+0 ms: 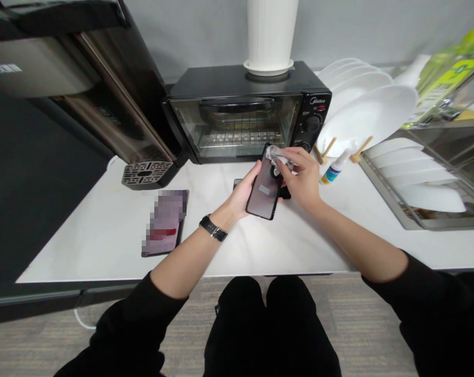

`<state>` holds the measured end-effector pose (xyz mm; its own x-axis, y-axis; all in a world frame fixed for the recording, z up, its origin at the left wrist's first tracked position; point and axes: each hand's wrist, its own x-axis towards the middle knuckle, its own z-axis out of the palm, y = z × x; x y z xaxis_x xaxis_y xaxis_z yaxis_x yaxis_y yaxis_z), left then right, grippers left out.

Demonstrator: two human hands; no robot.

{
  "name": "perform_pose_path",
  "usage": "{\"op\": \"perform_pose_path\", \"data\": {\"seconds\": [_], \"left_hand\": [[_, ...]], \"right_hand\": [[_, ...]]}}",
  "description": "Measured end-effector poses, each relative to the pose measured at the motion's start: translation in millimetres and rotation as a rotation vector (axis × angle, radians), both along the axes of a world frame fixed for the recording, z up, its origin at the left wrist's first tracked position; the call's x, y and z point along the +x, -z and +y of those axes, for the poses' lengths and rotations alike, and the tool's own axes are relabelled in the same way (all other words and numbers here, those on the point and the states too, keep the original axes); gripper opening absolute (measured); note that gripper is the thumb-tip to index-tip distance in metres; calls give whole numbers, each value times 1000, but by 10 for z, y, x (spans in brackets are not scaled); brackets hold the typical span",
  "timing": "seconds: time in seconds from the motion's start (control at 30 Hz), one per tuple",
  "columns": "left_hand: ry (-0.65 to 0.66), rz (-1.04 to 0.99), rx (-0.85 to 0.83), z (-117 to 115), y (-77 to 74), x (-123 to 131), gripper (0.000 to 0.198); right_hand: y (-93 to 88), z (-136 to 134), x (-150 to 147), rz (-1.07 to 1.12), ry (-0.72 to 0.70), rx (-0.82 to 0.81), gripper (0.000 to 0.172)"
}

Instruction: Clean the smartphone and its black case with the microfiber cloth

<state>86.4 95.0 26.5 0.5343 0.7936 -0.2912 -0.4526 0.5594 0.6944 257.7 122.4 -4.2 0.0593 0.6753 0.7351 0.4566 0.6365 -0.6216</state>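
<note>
My left hand (242, 198) is closed around the edge of a phone case (260, 196), tilted above the counter, with a smoky, translucent-looking back and a black rim. Whether a phone sits inside it, I cannot tell. Between the fingers of my right hand (302, 178) is a crumpled white tissue (275, 153), pressed on the case's upper part. Behind both hands a dark flat object (285, 192) lies on the counter, mostly hidden. To the left rests a phone (164, 225) with its screen blurred out. A small spray bottle (333, 172) with a blue and yellow label stands right of my right hand.
A black toaster oven (244, 84) stands at the back of the white counter (87, 235), with a white pot (272, 36) on top. A drink dispenser (142, 104) is at left. White plates (370, 115) stand in a rack beside a metal sink (397, 214) at right.
</note>
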Motion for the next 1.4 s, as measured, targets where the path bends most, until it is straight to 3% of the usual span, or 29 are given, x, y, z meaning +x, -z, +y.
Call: {"op": "perform_pose_path", "data": {"seconds": [0.27,0.53,0.73,0.9,1.1,1.23,1.4], "left_hand": [[-4,25,-23,-4,-60,-19,51],[68,-27,-67,25,41,-29,48],[38,-46,-51,-2,56,-5,45],[17,-28,-107,34,75,-1,53],[-178,-185,-137,86,109,20,40],[-140,-202,35,76,116,-25,50],[-265,-217,114,98,87,-67,72]], "right_hand": [[6,-16,-10,-45,12,71,20],[-36,-4,13,-152,-25,165,24],[-89,-16,27,-233,99,171,24],[-57,-15,25,-270,-75,157,23],[-76,-114,-61,-378,-332,186,22],[-141,-229,-114,-501,-476,211,22],[-230,-205,-20,-626,-501,100,26]]}}
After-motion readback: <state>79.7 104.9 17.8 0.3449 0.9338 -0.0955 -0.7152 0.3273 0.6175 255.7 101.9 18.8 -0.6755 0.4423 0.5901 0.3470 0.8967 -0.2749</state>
